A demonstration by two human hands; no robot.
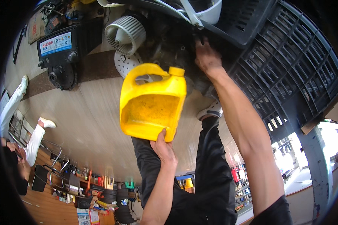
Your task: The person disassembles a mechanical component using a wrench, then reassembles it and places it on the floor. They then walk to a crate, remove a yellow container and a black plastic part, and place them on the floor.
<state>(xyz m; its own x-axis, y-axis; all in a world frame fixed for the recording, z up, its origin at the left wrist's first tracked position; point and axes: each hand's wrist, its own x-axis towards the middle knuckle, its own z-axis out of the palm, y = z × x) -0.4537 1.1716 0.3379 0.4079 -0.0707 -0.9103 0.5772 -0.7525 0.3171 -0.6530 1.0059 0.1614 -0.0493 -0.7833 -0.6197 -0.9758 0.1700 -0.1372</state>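
My left hand (pixel 164 147) grips the lower edge of a yellow plastic jug (pixel 152 112). One side of the jug is cut away, so its stained inside shows; the handle and the yellow cap (pixel 176 71) are at the far end. My right hand (pixel 209 56) reaches into dark, greasy parts under the rim of a black crate. Shadow hides its fingertips, and whether they hold anything is unclear. A white blower fan wheel (pixel 126 35) lies left of the dark parts.
At left stands a black car battery (pixel 56 45) with a round dark housing (pixel 62 77) against it. Black slatted plastic crates (pixel 287 67) rise on the right, with a white bucket (pixel 211 12) above. A seated person in white trousers (pixel 35 143) is at far left.
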